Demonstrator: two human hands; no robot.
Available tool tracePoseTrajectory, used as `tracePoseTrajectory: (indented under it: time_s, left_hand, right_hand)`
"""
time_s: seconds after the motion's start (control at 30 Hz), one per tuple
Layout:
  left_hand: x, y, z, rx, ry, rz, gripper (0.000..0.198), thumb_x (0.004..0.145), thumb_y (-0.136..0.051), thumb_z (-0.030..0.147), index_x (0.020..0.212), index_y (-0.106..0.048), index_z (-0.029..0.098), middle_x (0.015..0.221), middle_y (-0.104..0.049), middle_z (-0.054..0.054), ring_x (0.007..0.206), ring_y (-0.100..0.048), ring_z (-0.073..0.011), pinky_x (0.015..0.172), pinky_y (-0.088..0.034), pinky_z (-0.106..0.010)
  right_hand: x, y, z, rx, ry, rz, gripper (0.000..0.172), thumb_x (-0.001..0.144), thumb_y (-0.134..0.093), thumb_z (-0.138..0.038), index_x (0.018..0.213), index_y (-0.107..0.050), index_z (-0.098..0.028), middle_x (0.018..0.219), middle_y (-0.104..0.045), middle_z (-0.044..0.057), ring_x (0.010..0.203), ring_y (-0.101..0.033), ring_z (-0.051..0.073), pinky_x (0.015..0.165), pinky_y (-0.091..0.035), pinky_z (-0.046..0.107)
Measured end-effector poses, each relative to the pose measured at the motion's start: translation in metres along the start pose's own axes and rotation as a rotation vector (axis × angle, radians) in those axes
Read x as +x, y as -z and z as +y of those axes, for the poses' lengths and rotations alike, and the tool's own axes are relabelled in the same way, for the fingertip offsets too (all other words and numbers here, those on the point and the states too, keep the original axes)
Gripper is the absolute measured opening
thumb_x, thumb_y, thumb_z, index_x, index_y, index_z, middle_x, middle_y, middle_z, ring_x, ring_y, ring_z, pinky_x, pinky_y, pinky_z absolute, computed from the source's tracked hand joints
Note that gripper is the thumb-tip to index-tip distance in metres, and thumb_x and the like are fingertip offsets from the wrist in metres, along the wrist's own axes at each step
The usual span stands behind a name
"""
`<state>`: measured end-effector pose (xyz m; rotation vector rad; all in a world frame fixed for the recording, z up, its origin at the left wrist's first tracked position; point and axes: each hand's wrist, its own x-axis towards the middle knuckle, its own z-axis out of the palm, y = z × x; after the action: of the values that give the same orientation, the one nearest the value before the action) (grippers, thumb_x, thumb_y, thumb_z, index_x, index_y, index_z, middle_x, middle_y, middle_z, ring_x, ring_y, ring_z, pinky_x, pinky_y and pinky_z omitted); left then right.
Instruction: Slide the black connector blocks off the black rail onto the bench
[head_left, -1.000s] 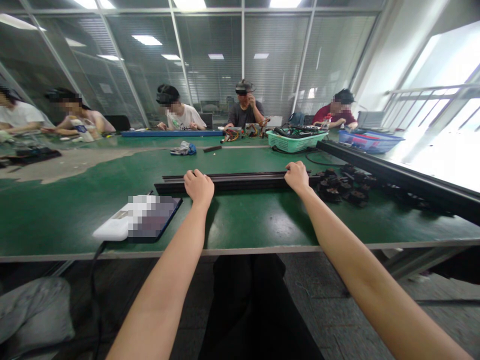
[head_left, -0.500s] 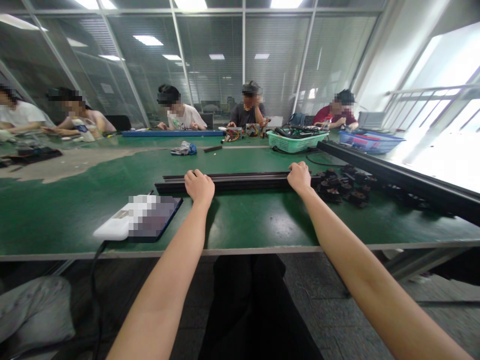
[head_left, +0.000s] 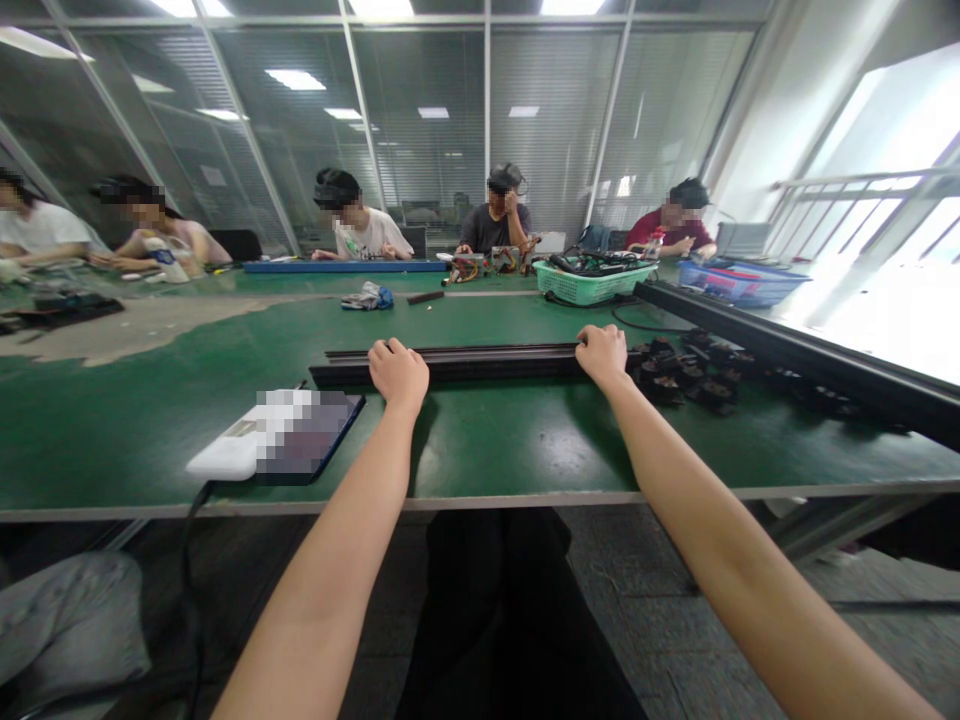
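Midway across the green-topped workbench (head_left: 112,440), a long, straight black metal rail (head_left: 487,365) lies flat, running parallel to the bench's near edge. Our left hand (head_left: 398,375) cups over it toward one end and our right hand (head_left: 602,355) toward the other, both narrowed and curled down onto the bar, well apart. We judge the rail stiff and fairly heavy, its smooth metal perhaps slippery, so a two-handed hold spread along its length suits it. Small black parts (head_left: 679,372) lie clustered just beyond the right hand.
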<state>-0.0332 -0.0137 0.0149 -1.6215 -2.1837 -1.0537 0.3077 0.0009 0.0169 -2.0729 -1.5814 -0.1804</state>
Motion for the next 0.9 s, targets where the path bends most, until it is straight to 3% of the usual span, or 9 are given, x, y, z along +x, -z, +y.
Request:
tracePoseTrajectory:
  time_s: [0.3, 0.9]
  left_hand:
    - [0.0002, -0.0008, -0.0004, -0.008, -0.004, 0.006, 0.038, 0.1, -0.046, 0.02, 0.131, -0.063, 0.006, 0.149, -0.059, -0.03, 0.144, -0.052, -0.0409, 0.121, -0.045, -0.054]
    - [-0.0002, -0.0021, -0.0008, 0.005, -0.004, 0.018, 0.04, 0.1, -0.045, 0.021, 0.132, -0.064, 0.005, 0.148, -0.06, -0.029, 0.143, -0.053, -0.0412, 0.119, -0.046, -0.052]
  right_hand:
    - [0.0, 0.0017, 0.0021, 0.026, -0.015, 0.014, 0.047, 0.094, -0.048, -0.014, 0.128, -0.081, -0.018, 0.117, -0.067, 0.019, 0.11, -0.052, 0.031, 0.106, -0.039, 0.042]
    - [0.002, -0.0001, 0.0069, 0.001, -0.036, 0.03, 0.049, 0.092, -0.048, -0.011, 0.13, -0.079, -0.017, 0.121, -0.066, 0.02, 0.115, -0.053, 0.031, 0.112, -0.035, 0.047]
